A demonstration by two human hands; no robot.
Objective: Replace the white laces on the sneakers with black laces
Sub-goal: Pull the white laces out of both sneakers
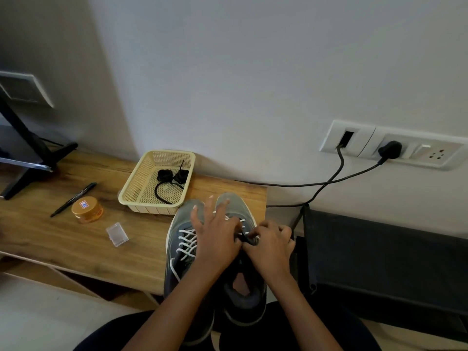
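Two grey sneakers stand side by side at the wooden table's right end, toes pointing away from me. The left sneaker (182, 252) is threaded with a white lace (187, 242). Both hands work over the right sneaker (243, 295), where bits of white lace (242, 220) show. My left hand (217, 236) has its outer fingers spread and its thumb and forefinger pinched. My right hand (272, 243) is curled, pinching a short dark strand (247, 239) between the two hands. Coiled black laces (168, 177) lie in a cream basket (126, 192) just beyond the sneakers.
On the table (63, 239) to the left lie a black pen (73, 200), an orange jar (87, 209) and a small clear box (117, 234). A black monitor stand (30, 160) is at far left. Wall sockets (390, 149) with black cables and a dark bag (379, 257) are on the right.
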